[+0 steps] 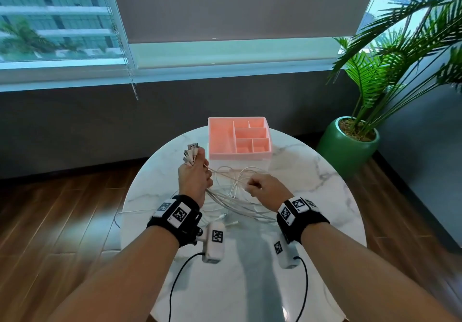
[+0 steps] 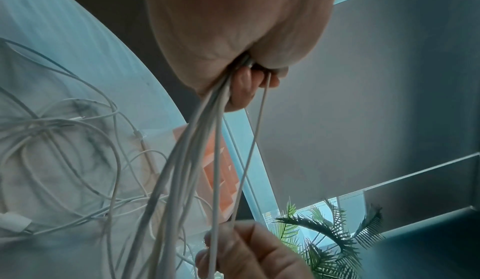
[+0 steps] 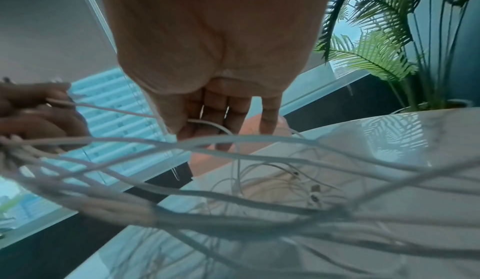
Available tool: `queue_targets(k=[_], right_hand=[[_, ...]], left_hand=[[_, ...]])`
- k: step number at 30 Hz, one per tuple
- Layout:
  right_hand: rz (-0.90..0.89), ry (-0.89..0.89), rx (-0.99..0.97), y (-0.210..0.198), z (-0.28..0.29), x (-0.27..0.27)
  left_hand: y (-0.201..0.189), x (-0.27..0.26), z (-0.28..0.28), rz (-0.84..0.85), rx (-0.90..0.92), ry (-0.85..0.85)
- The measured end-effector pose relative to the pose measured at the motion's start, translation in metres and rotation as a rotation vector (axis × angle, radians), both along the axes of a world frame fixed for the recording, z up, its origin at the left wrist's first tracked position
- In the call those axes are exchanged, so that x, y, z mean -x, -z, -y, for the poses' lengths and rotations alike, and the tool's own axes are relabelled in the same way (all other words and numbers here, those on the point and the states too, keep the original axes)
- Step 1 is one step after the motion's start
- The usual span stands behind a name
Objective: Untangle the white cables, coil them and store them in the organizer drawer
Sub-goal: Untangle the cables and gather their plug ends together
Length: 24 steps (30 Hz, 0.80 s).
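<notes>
— What did the person wear?
— Black wristbands (image 1: 175,218) with white square-coded tags; bare forearms.
— Anything at six o'clock of them?
— White camera blocks (image 1: 213,243), each trailing a black cord (image 1: 175,289).

The left hand (image 2: 241,37) grips a bundle of white cables (image 2: 187,160) hanging toward the right hand (image 2: 249,252).

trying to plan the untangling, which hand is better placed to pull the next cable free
Right. The left hand is full: its grip bunches the cables with their plugs fanned above the fist. The right hand pinches only one strand, so it can probably draw that strand out of the loose loops on the table.
</notes>
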State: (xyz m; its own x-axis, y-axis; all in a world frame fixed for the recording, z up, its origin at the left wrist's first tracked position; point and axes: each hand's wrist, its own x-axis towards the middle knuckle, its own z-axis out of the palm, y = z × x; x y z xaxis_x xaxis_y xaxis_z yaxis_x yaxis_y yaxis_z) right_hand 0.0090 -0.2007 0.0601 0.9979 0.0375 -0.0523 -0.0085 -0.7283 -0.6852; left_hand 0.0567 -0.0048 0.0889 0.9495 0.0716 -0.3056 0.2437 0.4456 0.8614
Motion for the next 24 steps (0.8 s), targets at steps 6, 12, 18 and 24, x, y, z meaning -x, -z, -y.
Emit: queue_targets(k=[6, 12, 18, 24], right_hand=[[-0.122, 0.025, 0.049, 0.027, 0.019, 0.011], [0.008, 0.095, -0.214, 0.004, 0.01, 0.003], [0.219, 0.094, -0.201, -0.035, -0.002, -0.014], [-0.018, 0.158, 0.177, 0.022, 0.026, -0.004]], left_hand=[[0.003, 0.004, 0.005, 0.042, -0.045, 0.038], [0.007, 0.005, 0.003, 0.065, 0.069, 0.085], [0.0, 0.004, -0.002, 0.03, 0.139, 0.062], [-0.006, -0.003, -0.013, 0.003, 0.134, 0.046]])
